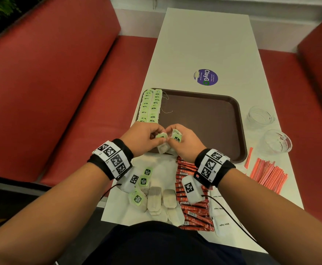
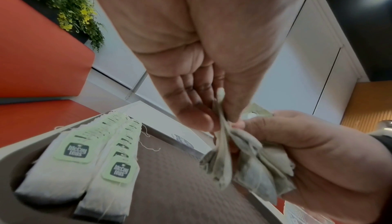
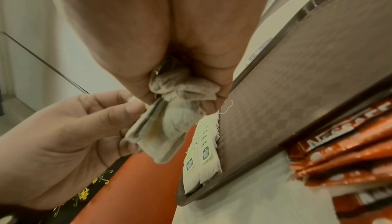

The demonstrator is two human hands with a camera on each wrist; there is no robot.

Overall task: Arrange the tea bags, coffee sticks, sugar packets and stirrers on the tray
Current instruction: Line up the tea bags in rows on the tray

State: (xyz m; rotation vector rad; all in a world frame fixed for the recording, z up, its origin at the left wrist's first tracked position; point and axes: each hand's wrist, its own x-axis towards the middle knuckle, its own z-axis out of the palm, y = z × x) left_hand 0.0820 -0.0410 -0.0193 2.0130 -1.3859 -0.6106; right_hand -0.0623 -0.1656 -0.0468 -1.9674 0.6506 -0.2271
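on your far left, along the left edge of the brown tray point(image 1: 213, 119), two rows of tea bags point(image 1: 150, 106) already lie side by side, overlapping like shingles, green tags up, each row running away from you toward the far rim. that axis looks like the one to match. a few loose threads stray from the rows onto the bare tray floor just to their right.

next comes your left hand point(image 1: 144, 137), hovering over the near rim of the tray, thumb and fingers pinching the top of a single tea bag point(image 1: 163, 145) that hangs below them. it lies just short of the near end of the rows and slightly to their right, so this hand is the nearer one to the open strip beside the second row.

touching it, your right hand point(image 1: 183, 143) is curled around a small bunch of tea bags point(image 2: 254, 169), their tags poking up past the fingers. the single bag seems to be coming off this bunch; whether it is fully free, you cannot tell.

below your wrists on the table point(image 1: 204, 44) wait more tea bags, then the red coffee sticks point(image 1: 192, 211), the white sugar packets point(image 1: 220, 224) and, furthest right, the stirrers point(image 1: 267, 174).
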